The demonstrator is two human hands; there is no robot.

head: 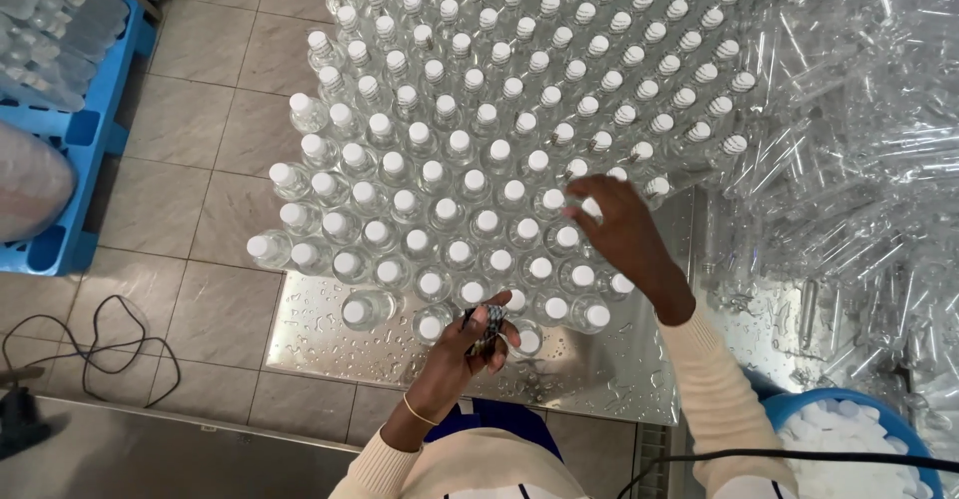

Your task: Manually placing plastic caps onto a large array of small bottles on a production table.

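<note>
Many clear plastic bottles with white caps [470, 149] stand packed in rows on a wet metal table [330, 344]. My left hand [468, 347] is at the near edge of the rows, its fingers closed on a small dark bundle [487, 325]. My right hand [619, 234] reaches over the bottles on the right, fingertips touching a white cap [589, 207]. A thin bracelet sits on my left wrist. Both sleeves are cream.
A heap of empty clear bottles [859, 189] fills the right side. A blue tub of white caps [849, 449] sits at the bottom right. A blue pallet [80, 129] with wrapped bottles stands on the tiled floor at left, beside a black cable [100, 359].
</note>
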